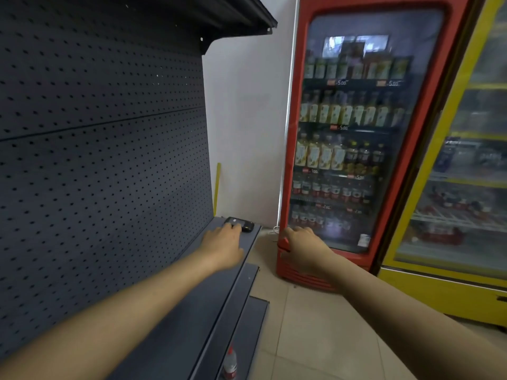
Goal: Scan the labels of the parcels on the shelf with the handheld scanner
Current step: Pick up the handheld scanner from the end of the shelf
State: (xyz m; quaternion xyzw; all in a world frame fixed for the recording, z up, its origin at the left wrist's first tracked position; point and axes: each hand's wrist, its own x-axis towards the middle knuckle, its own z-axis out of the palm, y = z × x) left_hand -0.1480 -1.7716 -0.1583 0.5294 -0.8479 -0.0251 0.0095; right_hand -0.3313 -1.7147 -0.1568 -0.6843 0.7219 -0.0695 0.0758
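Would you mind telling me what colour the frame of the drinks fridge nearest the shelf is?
Red; the drinks fridge frame shows clearly in the head view.

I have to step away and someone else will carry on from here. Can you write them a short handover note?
Left hand: reaching to the handheld scanner at the far end of the grey shelf, fingertips at it, not yet gripping.
Right hand: open, empty, held out in front of the red fridge.
Parcels: none in view.
Done: nothing scanned.
Left: pick up the scanner, find the parcels, scan every label.
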